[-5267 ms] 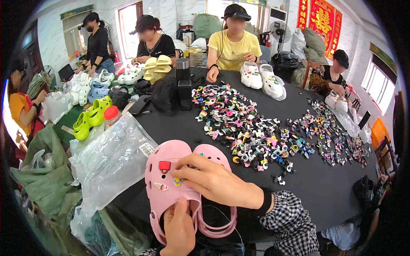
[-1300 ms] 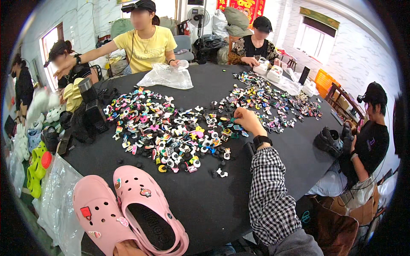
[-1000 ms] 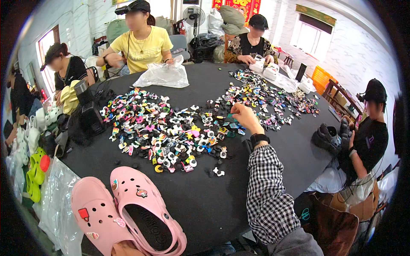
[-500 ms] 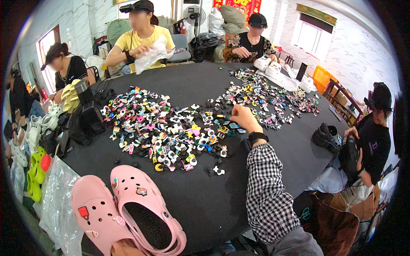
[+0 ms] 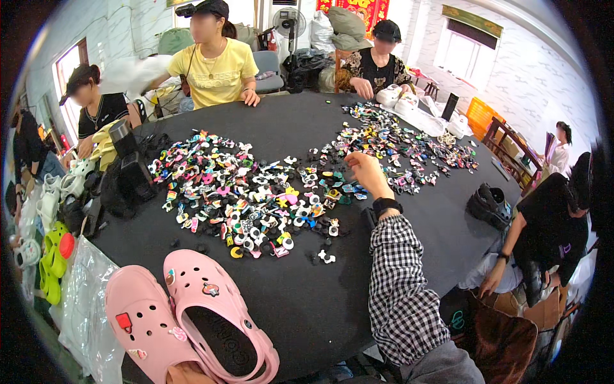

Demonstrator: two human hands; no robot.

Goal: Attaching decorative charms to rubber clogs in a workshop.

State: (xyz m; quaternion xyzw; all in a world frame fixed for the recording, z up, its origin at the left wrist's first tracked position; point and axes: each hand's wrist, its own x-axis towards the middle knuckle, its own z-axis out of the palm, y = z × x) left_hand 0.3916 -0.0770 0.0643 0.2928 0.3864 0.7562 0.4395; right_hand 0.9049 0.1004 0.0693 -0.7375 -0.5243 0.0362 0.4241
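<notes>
The right hand (image 5: 366,171) reaches out over the heap of small colourful shoe charms (image 5: 256,192) on the black round table (image 5: 396,256), fingers curled down together into the pile, likely to pinch out one piece; whether they grip one cannot be told; the left hand (image 5: 185,374), barely seen at the lower edge, props a pink clog (image 5: 220,320) beside its pair (image 5: 144,329); its fingers are hidden; other people sit around the table.

My right arm: black-and-white checked woven sleeve (image 5: 400,288), cuff ending at the wrist; black band-style wristwatch (image 5: 386,205) above it; right hand (image 5: 364,173) bare, no glove.
</notes>
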